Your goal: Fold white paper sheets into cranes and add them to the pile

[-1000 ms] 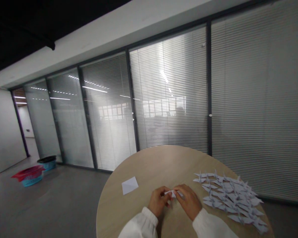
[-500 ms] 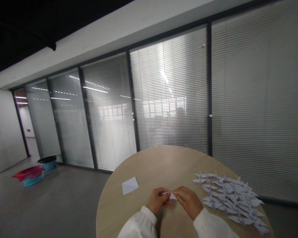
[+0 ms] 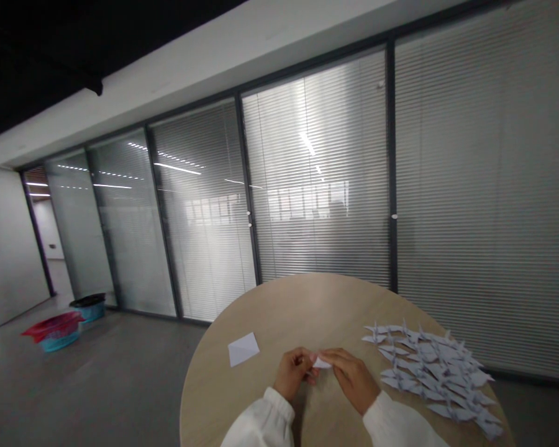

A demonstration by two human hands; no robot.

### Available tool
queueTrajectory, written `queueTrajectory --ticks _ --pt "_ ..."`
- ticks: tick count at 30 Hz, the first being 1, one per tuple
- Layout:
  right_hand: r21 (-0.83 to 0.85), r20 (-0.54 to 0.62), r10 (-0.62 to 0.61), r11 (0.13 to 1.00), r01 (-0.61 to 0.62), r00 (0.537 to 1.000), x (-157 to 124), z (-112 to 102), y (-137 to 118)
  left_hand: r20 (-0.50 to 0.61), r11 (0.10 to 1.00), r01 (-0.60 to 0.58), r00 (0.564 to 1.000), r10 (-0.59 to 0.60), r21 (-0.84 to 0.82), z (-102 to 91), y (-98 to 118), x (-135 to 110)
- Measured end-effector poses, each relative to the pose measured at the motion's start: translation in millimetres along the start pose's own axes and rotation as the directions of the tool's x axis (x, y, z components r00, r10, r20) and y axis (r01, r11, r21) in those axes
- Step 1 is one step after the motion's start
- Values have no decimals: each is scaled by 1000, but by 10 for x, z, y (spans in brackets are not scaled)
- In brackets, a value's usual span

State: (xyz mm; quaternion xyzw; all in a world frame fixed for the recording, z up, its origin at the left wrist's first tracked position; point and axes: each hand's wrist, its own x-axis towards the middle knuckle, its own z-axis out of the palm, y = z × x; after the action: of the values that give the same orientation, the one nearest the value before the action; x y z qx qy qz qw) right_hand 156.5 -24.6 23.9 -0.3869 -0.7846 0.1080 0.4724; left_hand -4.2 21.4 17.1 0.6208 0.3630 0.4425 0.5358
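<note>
Between my two hands, just above the near part of the table, is a small piece of folded white paper. My left hand pinches its left end between thumb and fingers. The fingers of my right hand press on its upper right edge, closed against it. Several white folded paper cranes lie in rows to the right of my right hand. Left of my hands a flat square of white paper with a diagonal crease rests on the table.
The round wooden table stands before a glass partition with blinds. On the floor at left are a blue basket with a red liner and another with a black liner. A white door stands at far left.
My right fingers have shifted slightly left and up along the folded paper, and more of its white lower side shows. The cranes and the square sheet are unmoved.
</note>
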Motion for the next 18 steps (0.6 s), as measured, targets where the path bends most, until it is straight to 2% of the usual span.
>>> queueTrajectory --ticks 3,5,9,18 --pt "30 -105 156 988 -154 982 3 28 4 -14 980 -143 989 146 138 27 39 -36" --pt "34 -145 198 980 -195 970 6 42 8 -4 953 -199 979 206 229 39 60 -60" --pt "38 -157 174 985 -170 972 8 42 9 18 903 -252 965 263 348 37 91 -93" --pt "-39 -86 131 990 -134 988 -5 24 6 43 862 -277 957 287 425 48 116 -122"
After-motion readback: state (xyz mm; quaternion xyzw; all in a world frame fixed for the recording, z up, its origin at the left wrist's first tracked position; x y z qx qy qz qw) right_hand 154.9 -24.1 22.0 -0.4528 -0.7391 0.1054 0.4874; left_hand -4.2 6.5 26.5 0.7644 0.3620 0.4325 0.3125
